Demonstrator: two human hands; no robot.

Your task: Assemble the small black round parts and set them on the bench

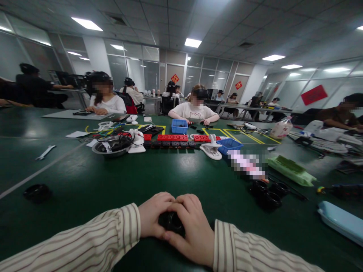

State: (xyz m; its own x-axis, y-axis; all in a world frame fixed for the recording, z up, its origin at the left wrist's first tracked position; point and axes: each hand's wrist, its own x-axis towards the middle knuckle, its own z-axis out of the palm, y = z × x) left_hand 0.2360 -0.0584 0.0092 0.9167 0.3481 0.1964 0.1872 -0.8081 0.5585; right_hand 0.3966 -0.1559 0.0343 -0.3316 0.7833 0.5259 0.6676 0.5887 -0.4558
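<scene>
Both my hands meet at the near edge of the green table (181, 173), wrapped together around a small round black part (172, 222). My left hand (153, 215) curls over its left side and my right hand (191, 230) covers its right side and top. Most of the black part is hidden under my fingers. Striped sleeves cover both forearms.
Several similar black rings (268, 193) lie to the right, another black ring (36, 192) to the left. Further off stand a metal bowl with cables (112, 145), red blocks (172, 138), blue bins (229, 145), a wrench (45, 152) and a green tray (292, 170). Other people sit across the table.
</scene>
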